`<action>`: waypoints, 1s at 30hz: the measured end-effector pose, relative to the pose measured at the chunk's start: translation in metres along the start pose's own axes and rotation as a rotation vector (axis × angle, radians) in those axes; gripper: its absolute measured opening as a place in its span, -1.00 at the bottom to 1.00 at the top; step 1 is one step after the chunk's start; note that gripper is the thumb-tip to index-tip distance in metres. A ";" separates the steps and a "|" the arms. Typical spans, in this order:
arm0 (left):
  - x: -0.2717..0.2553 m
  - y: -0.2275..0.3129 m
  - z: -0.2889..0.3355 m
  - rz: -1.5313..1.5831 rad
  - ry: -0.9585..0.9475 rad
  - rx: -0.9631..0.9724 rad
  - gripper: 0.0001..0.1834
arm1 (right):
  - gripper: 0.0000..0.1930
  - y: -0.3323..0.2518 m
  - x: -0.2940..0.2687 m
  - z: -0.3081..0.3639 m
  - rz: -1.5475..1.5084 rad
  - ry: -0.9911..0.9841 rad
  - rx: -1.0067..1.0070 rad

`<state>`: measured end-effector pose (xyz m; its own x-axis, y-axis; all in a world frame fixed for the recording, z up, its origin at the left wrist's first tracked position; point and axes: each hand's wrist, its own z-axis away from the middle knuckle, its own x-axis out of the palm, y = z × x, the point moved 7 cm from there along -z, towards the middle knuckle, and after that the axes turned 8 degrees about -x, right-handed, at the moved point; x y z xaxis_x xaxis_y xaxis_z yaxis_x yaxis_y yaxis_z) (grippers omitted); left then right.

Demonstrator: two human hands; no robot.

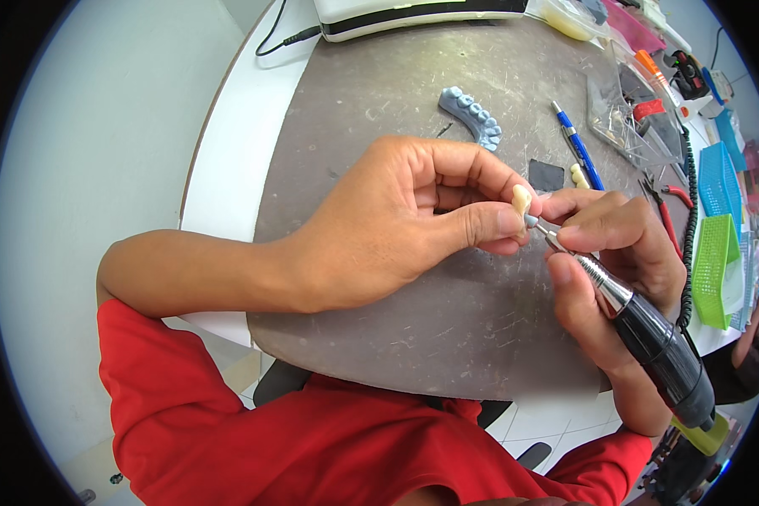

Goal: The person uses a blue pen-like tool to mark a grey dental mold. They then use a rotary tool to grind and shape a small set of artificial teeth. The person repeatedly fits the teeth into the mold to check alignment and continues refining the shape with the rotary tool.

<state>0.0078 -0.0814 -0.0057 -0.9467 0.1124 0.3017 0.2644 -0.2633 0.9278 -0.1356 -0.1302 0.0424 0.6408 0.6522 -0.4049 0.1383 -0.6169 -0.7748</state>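
Observation:
Between its thumb and fingers, my left hand (413, 219) pinches a small cream dental crown piece (521, 199). My right hand (624, 244) grips a black and silver rotary handpiece (649, 333) like a pen, its tip pointing up and left. A small grey bit (531, 221) at that tip meets the lower part of the crown piece, or lies very close to it. Both hands are close together above the grey-brown work mat. Beyond them lies a blue-grey dental arch model (472, 116), teeth facing up. A second cream tooth piece (579, 176) rests past my right fingers.
A blue mechanical pencil (578, 148) and a dark square pad (546, 174) lie beyond my hands. Red-handled pliers (668, 218), a clear tray (628, 118) of small tools, a coiled black cord (691, 228) and green (715, 270) and blue baskets (719, 187) line the right side. A white device (422, 17) stands at the back.

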 end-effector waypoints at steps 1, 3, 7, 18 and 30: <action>0.000 0.000 -0.001 -0.003 -0.004 0.004 -0.80 | -0.82 -0.001 -0.001 0.000 0.004 -0.016 -0.018; 0.000 0.001 -0.001 0.004 -0.011 0.023 -0.80 | -0.81 -0.002 -0.003 -0.001 -0.002 -0.023 -0.057; 0.001 0.002 -0.001 0.018 -0.021 0.037 -0.81 | -0.80 -0.006 -0.005 0.003 0.010 0.052 -0.082; 0.001 0.002 -0.001 -0.008 -0.020 0.060 -0.81 | -0.80 -0.007 -0.001 -0.003 0.083 0.003 -0.167; 0.001 0.004 0.000 -0.069 0.000 0.082 -0.83 | -0.80 -0.007 -0.001 -0.002 0.069 0.009 -0.148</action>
<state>0.0081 -0.0822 -0.0021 -0.9633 0.1273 0.2362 0.2124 -0.1759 0.9612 -0.1361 -0.1276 0.0495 0.6593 0.6022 -0.4502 0.2026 -0.7189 -0.6649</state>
